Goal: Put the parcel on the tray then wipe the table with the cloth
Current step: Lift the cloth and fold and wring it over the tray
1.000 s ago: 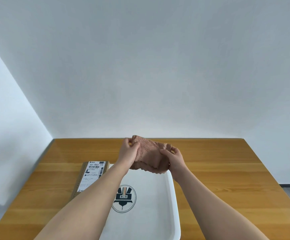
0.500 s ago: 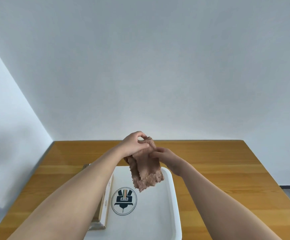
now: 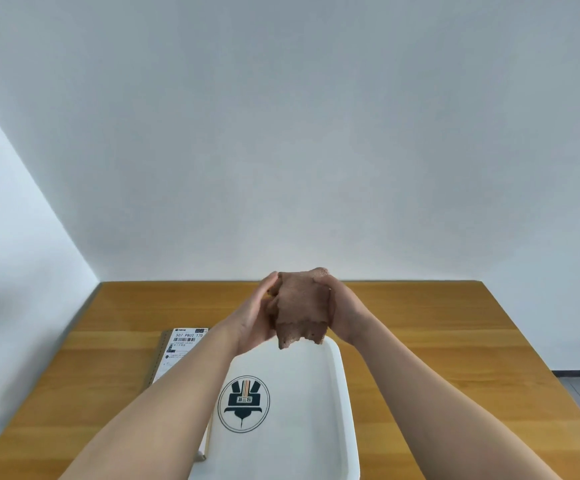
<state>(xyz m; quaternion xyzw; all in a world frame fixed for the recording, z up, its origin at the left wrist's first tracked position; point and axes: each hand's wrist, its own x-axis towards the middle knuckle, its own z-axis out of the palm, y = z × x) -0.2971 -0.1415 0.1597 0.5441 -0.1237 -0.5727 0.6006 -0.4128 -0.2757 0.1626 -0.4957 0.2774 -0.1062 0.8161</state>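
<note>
Two hands: my left hand [image 3: 252, 315] and right hand [image 3: 342, 311] both clasp the cloth [image 3: 300, 308], raised over the tray's [image 3: 339, 386] far edge.
Parcel [image 3: 177, 348]: on the tabletop [image 3: 455, 358], beside the tray's left rim.

Both hands [image 3: 257, 317] hold cloth [image 3: 300, 306] above tray [image 3: 345, 393]; parcel [image 3: 177, 348] beside tray

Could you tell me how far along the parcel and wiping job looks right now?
Nothing looks finished. The parcel lies on the table beside the tray, left of it, not on it; the tray holds nothing visible. In hand: the left hand and right hand hold the cloth in the air above the tray's far end. Left: put the parcel on the tray, then wipe.
</note>
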